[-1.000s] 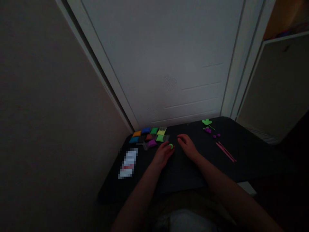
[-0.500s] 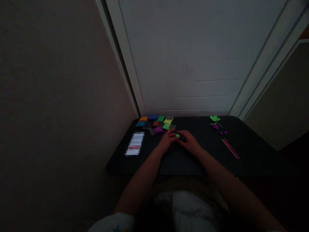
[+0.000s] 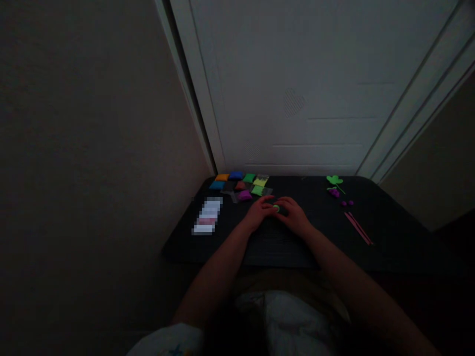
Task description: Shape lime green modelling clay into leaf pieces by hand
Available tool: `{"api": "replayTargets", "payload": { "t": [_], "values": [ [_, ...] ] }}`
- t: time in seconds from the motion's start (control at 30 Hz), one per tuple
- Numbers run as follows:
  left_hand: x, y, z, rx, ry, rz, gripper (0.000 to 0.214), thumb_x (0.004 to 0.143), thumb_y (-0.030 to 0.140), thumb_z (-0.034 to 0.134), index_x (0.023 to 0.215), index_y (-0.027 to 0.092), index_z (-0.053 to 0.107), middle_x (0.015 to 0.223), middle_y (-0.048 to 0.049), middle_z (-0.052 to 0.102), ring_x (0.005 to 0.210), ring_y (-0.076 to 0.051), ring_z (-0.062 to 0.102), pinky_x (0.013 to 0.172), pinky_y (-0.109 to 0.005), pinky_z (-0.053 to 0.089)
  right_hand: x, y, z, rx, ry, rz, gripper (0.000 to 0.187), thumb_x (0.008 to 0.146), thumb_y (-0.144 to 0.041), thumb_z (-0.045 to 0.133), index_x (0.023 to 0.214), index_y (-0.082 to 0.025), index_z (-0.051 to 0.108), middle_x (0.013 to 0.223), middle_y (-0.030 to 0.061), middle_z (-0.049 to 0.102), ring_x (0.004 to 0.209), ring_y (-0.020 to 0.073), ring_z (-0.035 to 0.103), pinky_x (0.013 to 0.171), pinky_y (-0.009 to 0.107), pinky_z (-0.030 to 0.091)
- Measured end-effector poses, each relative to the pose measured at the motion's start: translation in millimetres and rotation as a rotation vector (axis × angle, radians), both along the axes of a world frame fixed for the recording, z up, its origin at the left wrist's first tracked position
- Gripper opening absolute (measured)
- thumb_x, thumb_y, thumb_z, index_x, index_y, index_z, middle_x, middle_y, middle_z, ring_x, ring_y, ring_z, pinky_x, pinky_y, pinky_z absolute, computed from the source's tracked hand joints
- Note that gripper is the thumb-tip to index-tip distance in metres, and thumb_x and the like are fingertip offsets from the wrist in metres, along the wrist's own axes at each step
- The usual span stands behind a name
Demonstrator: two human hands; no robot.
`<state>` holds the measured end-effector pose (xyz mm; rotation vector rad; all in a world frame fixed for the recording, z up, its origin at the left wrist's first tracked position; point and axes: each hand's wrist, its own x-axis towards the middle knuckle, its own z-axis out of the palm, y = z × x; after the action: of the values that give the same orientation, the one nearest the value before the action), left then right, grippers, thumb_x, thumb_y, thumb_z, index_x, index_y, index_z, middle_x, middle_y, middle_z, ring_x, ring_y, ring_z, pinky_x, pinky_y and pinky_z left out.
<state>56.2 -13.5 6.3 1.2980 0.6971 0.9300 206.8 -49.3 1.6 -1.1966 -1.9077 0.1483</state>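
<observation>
A small bright green lump of modelling clay point(image 3: 275, 207) is pinched between my two hands above the dark table. My left hand point(image 3: 259, 214) reaches it from the left, its thumb pressing over the lump. From the right, my right hand point(image 3: 296, 217) meets it with bent fingers, thumb and forefinger at the lump's side. Fingers cover part of the green clay. Beyond my left hand lie a magenta clay packet point(image 3: 245, 195) and a light green packet point(image 3: 257, 190).
Several more coloured packets, among them an orange one point(image 3: 222, 177), line the table's back left. A blurred white sheet point(image 3: 208, 216) lies left. On the right are a green leaf shape point(image 3: 335, 180), purple clay pieces point(image 3: 334, 193) and pink tools point(image 3: 358, 228). A white door point(image 3: 260, 74) stands behind.
The thumb of my left hand now covers more of the green lump. My hands stay together, and the whole view has tilted and shifted slightly.
</observation>
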Motion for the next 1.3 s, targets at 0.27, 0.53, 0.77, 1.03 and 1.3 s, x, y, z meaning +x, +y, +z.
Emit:
{"api": "replayTargets", "payload": {
  "t": [0.27,0.53,0.77,1.03,1.3],
  "values": [
    [2,-3,4.9,-0.060,-0.034,0.021,0.056,0.059,0.024,0.065,0.110,0.017,0.044,0.076,-0.0015,0.059,0.064,-0.009,0.054,0.067,-0.026,0.042,-1,0,0.9,0.017,0.013,-0.011,0.029,0.070,-0.032,0.054,0.098,-0.022,0.053,0.102,0.0059,0.050,0.097,0.0175,0.047,0.086,0.034,0.039],
    [0,-1,2.5,-0.016,-0.014,0.043,0.054,0.057,0.023,0.066,0.107,0.016,0.047,0.076,-0.0025,0.060,0.064,-0.009,0.054,0.067,-0.026,0.042,-3,-2,2.7,0.011,0.016,-0.001,0.031,0.069,-0.031,0.055,0.099,-0.022,0.053,0.102,0.0058,0.049,0.098,0.0171,0.046,0.086,0.034,0.038],
    [0,-4,7.7,-0.092,-0.064,0.023,0.056,0.061,0.024,0.064,0.111,0.017,0.043,0.086,-0.0058,0.060,0.073,-0.011,0.056,0.072,-0.028,0.042,1,0,3.1,0.017,0.077,-0.021,0.030,0.068,-0.031,0.056,0.096,-0.022,0.052,0.100,0.0063,0.050,0.098,0.0193,0.046,0.085,0.037,0.038],
    [0,2,-0.4,-0.061,-0.021,0.035,0.051,0.055,0.020,0.067,0.103,0.014,0.049,0.076,-0.0021,0.060,0.066,-0.010,0.055,0.072,-0.028,0.041,0,-1,5.3,0.006,0.083,-0.023,0.033,0.066,-0.030,0.058,0.096,-0.021,0.049,0.098,0.0064,0.051,0.096,0.0197,0.047,0.083,0.037,0.039],
    [1,1,0.6,-0.044,-0.028,0.064,0.047,0.055,0.023,0.068,0.098,0.014,0.051,0.072,-0.0012,0.059,0.065,-0.010,0.055,0.070,-0.028,0.041,5,4,-0.1,-0.077,0.112,0.051,0.031,0.069,-0.028,0.056,0.100,-0.024,0.054,0.104,0.0057,0.049,0.099,0.0175,0.047,0.082,0.035,0.041]
  ]
}}
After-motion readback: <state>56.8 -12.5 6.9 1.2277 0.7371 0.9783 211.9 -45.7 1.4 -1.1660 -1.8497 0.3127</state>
